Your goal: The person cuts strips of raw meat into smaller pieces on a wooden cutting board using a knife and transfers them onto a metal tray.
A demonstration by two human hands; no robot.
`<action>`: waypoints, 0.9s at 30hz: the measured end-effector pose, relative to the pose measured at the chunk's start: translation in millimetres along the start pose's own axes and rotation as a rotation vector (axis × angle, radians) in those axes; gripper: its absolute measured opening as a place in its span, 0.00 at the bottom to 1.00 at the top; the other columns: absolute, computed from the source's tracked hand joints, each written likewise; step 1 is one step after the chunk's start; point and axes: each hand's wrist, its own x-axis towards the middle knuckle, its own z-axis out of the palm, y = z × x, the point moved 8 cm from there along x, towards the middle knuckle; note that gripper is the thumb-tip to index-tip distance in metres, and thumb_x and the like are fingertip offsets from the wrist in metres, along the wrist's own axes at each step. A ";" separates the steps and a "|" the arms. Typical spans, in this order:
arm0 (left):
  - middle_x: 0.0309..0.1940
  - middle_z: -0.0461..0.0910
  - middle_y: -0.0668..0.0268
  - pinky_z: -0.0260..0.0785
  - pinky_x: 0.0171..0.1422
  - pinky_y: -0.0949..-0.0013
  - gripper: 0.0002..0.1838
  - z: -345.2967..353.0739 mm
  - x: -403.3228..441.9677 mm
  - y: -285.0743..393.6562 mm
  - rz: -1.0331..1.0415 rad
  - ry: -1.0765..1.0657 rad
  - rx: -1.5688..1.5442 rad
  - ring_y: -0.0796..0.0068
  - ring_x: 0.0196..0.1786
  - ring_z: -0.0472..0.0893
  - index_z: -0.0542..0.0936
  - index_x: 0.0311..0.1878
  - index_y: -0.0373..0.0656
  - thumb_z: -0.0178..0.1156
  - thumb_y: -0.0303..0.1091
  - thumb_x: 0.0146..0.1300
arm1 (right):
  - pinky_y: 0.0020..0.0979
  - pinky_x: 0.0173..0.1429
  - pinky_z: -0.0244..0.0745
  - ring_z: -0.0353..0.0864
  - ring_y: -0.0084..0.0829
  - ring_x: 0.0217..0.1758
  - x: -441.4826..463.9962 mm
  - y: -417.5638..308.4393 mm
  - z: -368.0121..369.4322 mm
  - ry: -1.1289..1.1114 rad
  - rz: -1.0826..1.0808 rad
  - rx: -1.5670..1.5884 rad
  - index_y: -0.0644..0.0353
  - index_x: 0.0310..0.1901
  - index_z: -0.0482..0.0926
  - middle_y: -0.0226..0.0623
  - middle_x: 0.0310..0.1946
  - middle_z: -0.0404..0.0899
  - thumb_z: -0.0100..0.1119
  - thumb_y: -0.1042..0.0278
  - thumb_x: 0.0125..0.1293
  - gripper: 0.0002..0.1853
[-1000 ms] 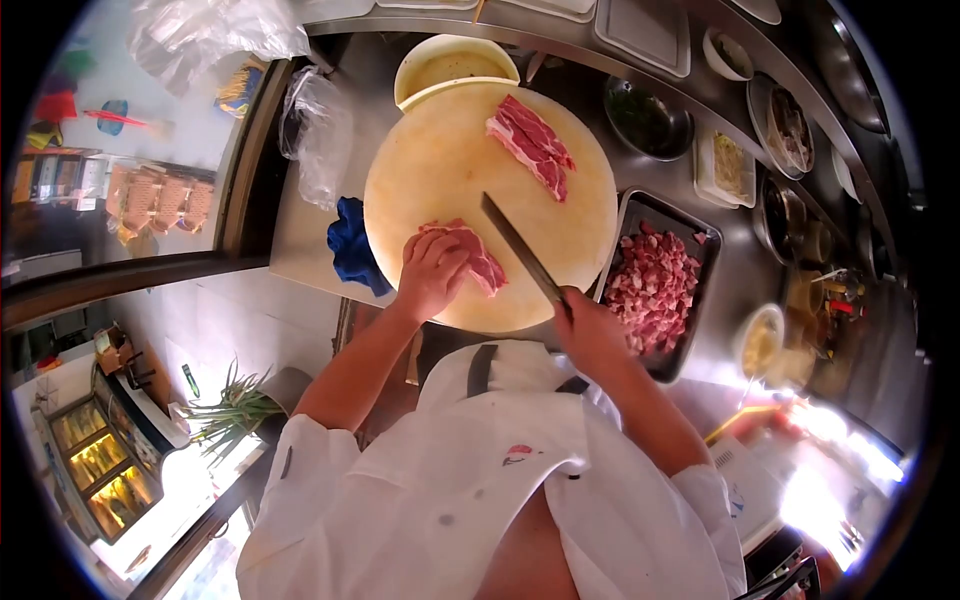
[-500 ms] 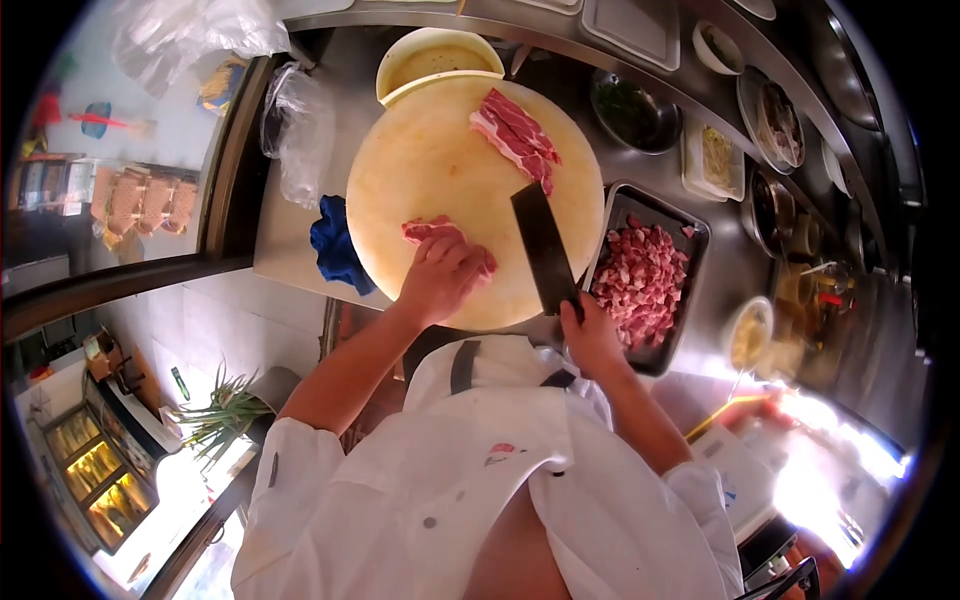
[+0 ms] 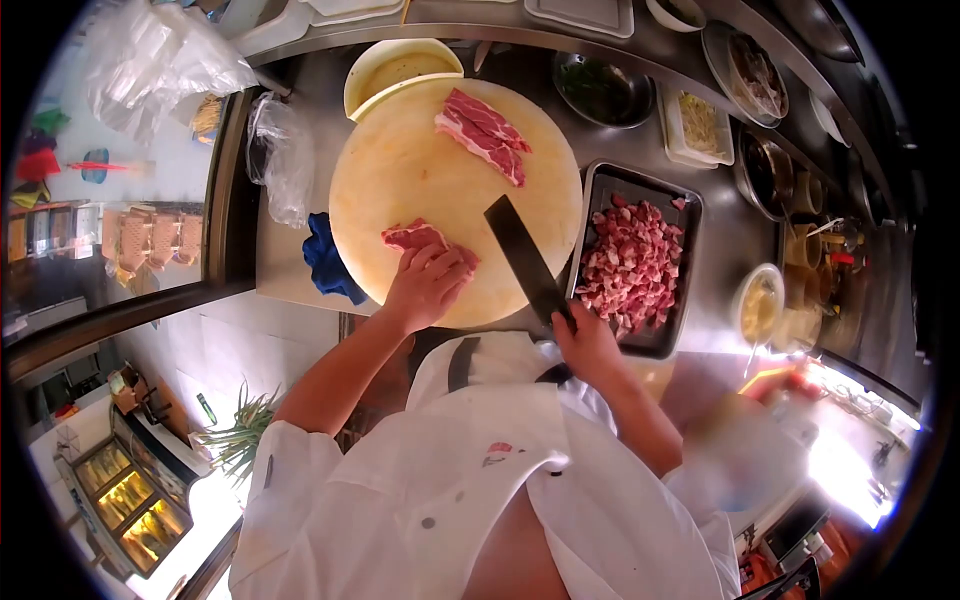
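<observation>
On the round cutting board, my left hand presses on a small piece of raw meat, fingers bent over it. My right hand is closed round the handle of a cleaver, whose dark blade points up and left over the board's right part, apart from the meat. A larger slab of raw meat lies near the board's far edge. Right of the board, cut meat chunks fill much of a dark tray.
A cream bowl touches the board's far side. A blue cloth and clear plastic bag lie at left. A metal bowl, white container and yellowish bowl stand right. A metal shelf crosses behind.
The view has shifted. The cleaver swung to show its broad side and now tilts further left. My left hand stays on the small piece, which shows beyond the fingertips.
</observation>
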 end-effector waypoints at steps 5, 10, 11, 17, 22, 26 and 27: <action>0.64 0.81 0.71 0.67 0.71 0.50 0.17 -6.4 1.0 7.5 -0.031 -0.101 0.034 0.58 0.69 0.77 0.86 0.57 0.58 0.73 0.38 0.64 | 0.56 0.42 0.81 0.86 0.63 0.38 4.6 -5.7 6.1 -0.036 -0.031 -0.038 0.63 0.48 0.80 0.56 0.31 0.86 0.61 0.59 0.78 0.13; 0.69 0.78 0.66 0.66 0.73 0.47 0.20 -6.6 -6.1 6.3 -0.057 -0.146 -0.018 0.55 0.72 0.75 0.86 0.61 0.58 0.72 0.38 0.65 | 0.56 0.43 0.81 0.87 0.62 0.38 7.8 -14.8 5.0 -0.078 -0.013 -0.072 0.62 0.50 0.80 0.56 0.32 0.87 0.60 0.59 0.79 0.13; 0.69 0.77 0.65 0.66 0.73 0.46 0.21 -5.4 -8.7 4.2 -0.059 -0.132 -0.041 0.54 0.73 0.74 0.85 0.61 0.58 0.72 0.37 0.64 | 0.57 0.43 0.81 0.87 0.62 0.38 8.5 -17.4 5.0 -0.089 -0.012 -0.076 0.62 0.51 0.80 0.56 0.32 0.87 0.59 0.59 0.79 0.14; 0.63 0.80 0.62 0.68 0.72 0.47 0.19 -11.4 -23.7 -22.7 -0.140 0.167 0.031 0.52 0.67 0.77 0.84 0.58 0.54 0.72 0.33 0.62 | 0.58 0.45 0.82 0.87 0.60 0.39 24.4 -45.8 22.8 -0.185 -0.150 -0.215 0.60 0.53 0.78 0.53 0.33 0.86 0.56 0.58 0.80 0.13; 0.61 0.80 0.61 0.69 0.70 0.45 0.17 -2.2 -23.6 -42.5 -0.178 0.201 0.071 0.48 0.65 0.77 0.83 0.56 0.52 0.71 0.35 0.64 | 0.56 0.44 0.83 0.88 0.56 0.38 45.0 -77.8 48.5 -0.165 -0.311 -0.271 0.59 0.50 0.76 0.50 0.34 0.86 0.55 0.60 0.80 0.11; 0.60 0.79 0.60 0.70 0.69 0.44 0.18 1.7 -27.1 -46.5 -0.175 0.203 0.053 0.46 0.64 0.77 0.83 0.57 0.52 0.71 0.35 0.64 | 0.56 0.41 0.84 0.88 0.56 0.34 53.7 -94.7 63.7 -0.162 -0.425 -0.308 0.59 0.48 0.76 0.49 0.31 0.84 0.54 0.61 0.80 0.10; 0.60 0.79 0.60 0.70 0.69 0.44 0.18 2.2 -28.8 -47.4 -0.176 0.206 0.048 0.46 0.65 0.77 0.83 0.57 0.52 0.71 0.35 0.64 | 0.56 0.40 0.84 0.88 0.56 0.33 54.7 -96.5 66.6 -0.168 -0.441 -0.324 0.59 0.48 0.76 0.49 0.31 0.84 0.54 0.61 0.80 0.10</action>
